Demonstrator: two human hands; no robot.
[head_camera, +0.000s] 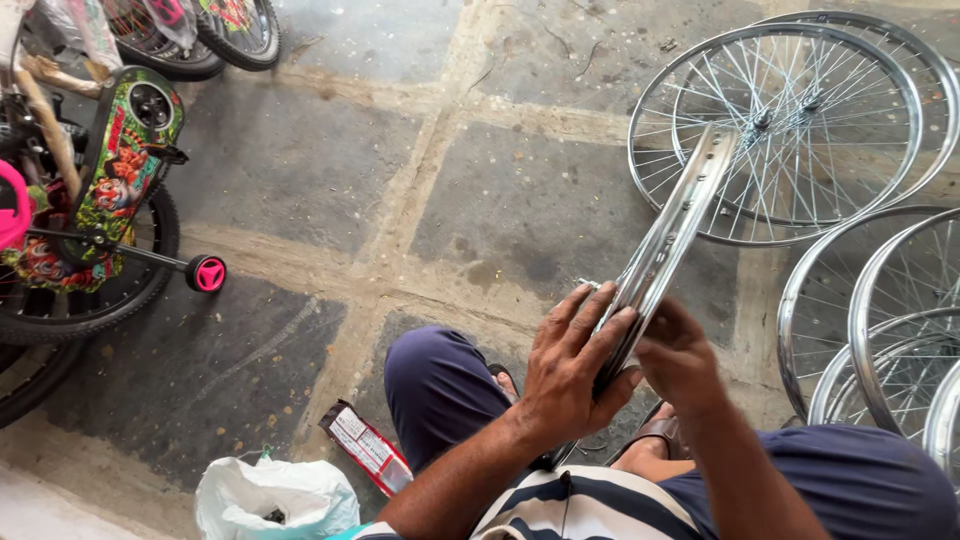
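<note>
Bare chrome wheel rim (665, 240), no spokes, seen edge-on and tilted; lower end between both hands, upper end reaching away over the spoked wheels. Left hand (572, 368) wrapped around the rim's lower part, fingers curled over the outer face. Right hand (682, 362) just beside it, closed against the rim's other side; its fingertips are hidden.

Beyond the hands: two spoked wheels (790, 120) lying flat and overlapping on the floor. To the right of the right hand: more chrome rims (880, 330) stacked, overlapping.

Floor (300, 180): grey stone slabs, pale worn joints, dusty. Below and left of the left hand: red-and-white packet (365, 447), white plastic bag (275, 498). Far left: child's bicycle (110, 190), colourful chain guard, pink training wheel (208, 273).

Person seated, dark trousers, sandals, striped shirt.
</note>
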